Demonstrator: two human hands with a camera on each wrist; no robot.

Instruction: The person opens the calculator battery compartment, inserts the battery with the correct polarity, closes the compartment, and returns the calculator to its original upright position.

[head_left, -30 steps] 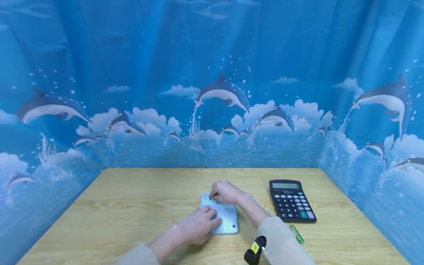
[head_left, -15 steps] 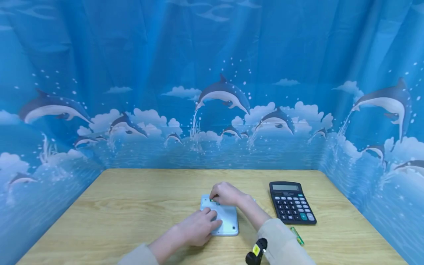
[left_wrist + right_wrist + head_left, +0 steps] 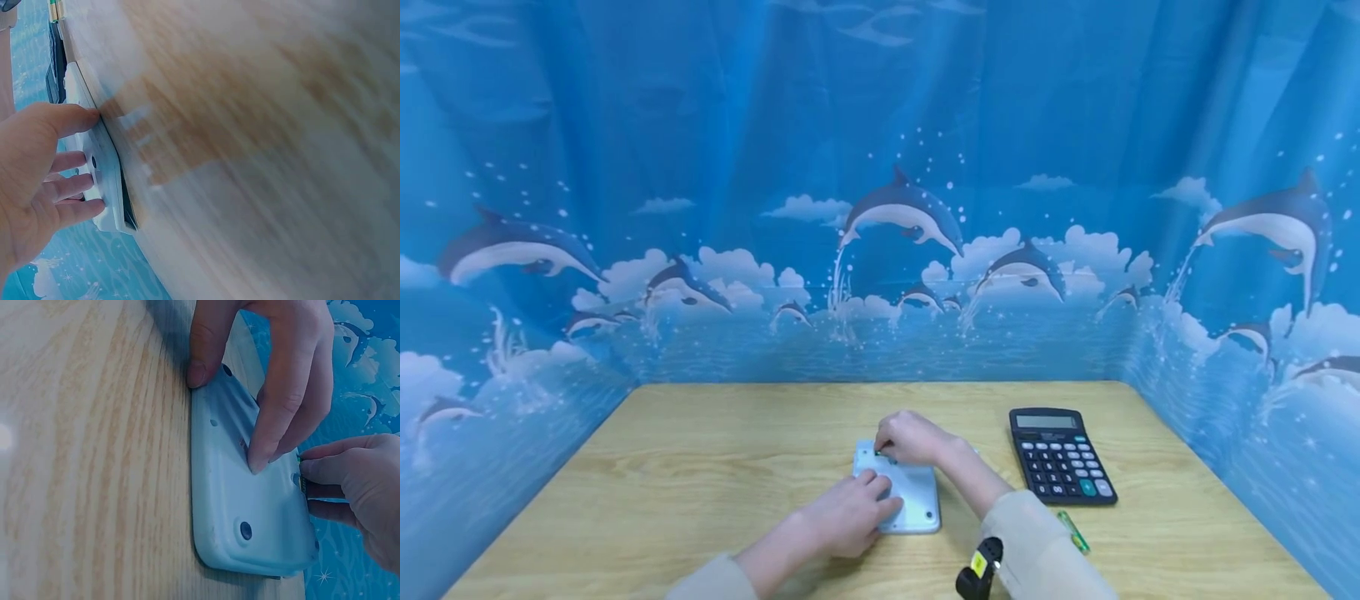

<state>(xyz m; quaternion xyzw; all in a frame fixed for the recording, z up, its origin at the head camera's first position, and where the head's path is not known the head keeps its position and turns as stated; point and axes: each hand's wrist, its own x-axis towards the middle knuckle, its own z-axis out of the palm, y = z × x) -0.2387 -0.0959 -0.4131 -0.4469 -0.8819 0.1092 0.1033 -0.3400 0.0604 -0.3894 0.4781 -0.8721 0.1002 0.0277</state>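
Observation:
A light blue, calculator-shaped device (image 3: 916,492) lies back side up on the table, dark round feet showing at its corners. My left hand (image 3: 850,510) rests on it from the near left. In the left wrist view, its fairly straight fingers (image 3: 75,185) press the back while the thumb touches the near edge. At the device's far end, my right hand (image 3: 912,437) pinches a small green battery (image 3: 303,483) between thumb and fingertips, right at the back's surface. Most of that battery is hidden by the fingers.
A black calculator (image 3: 1060,458) lies face up to the right, with a loose green battery (image 3: 1072,532) below it, close to my right sleeve (image 3: 1037,533). A blue dolphin-print curtain (image 3: 880,208) stands behind and along both sides of the wooden table (image 3: 715,450).
Both hands stay in nearly the same place on the device. Less of the green battery shows at my right fingertips than before.

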